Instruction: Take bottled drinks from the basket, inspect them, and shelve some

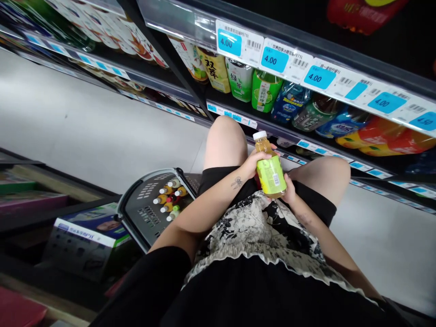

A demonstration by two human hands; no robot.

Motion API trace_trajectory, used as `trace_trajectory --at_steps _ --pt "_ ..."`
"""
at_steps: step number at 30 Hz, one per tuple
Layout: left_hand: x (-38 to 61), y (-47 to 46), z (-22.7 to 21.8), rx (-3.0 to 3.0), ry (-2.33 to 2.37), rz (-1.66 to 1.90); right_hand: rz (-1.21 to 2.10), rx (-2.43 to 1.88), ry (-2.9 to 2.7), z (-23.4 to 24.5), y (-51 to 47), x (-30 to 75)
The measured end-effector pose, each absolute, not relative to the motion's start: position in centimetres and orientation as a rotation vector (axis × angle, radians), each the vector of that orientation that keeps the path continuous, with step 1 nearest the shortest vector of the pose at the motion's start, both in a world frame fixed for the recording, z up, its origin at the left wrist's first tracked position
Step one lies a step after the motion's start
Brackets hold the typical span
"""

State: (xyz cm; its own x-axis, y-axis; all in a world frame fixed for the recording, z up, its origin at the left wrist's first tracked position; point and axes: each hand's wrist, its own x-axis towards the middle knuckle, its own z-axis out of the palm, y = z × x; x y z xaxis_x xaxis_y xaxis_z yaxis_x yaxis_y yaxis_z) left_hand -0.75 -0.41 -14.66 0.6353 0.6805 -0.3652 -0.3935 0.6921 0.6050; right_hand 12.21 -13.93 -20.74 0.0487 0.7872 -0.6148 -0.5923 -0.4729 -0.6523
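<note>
The left hand (255, 164) is curling its fingers round the upper body of a juice bottle (270, 169), just below the neck, with the thumb side pressing the near face. The right hand (289, 188) is cupping the bottle's base from the far side, its fingers mostly hidden behind the plastic, so both hands are closing on the same bottle and sitting nearly together. The bottle is standing almost upright, leaning slightly to the left, above the lap between the two bare knees. It is a smooth, rounded plastic cylinder with a white screw cap, amber liquid showing at the shoulder, and a glossy lime-green label bearing a small barcode patch.

Below the hands, black shorts and a cream top with a dark floral print and a frilled hem are filling the lower middle of the view. To the left, on the pale, smooth floor, a grey shopping basket (146, 213) with perforated walls is holding several small capped bottles lying close together. Beside it a blue and white carton (90, 229) is sitting among dark low shelving.

Above and to the right, a shelf edge (306, 63) carrying blue price tags is running diagonally, with rows of green, blue and orange drinks bottles crowding behind it, near the knees. The floor strip between the shelves is lying open.
</note>
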Motion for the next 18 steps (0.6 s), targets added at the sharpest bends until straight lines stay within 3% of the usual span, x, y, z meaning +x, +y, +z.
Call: trace_trajectory --at_steps 18 --pt "-0.53 -0.09 -14.41 0.506 0.608 0.625 1.759 -1.262 -0.388 -20.35 -14.42 13.0"
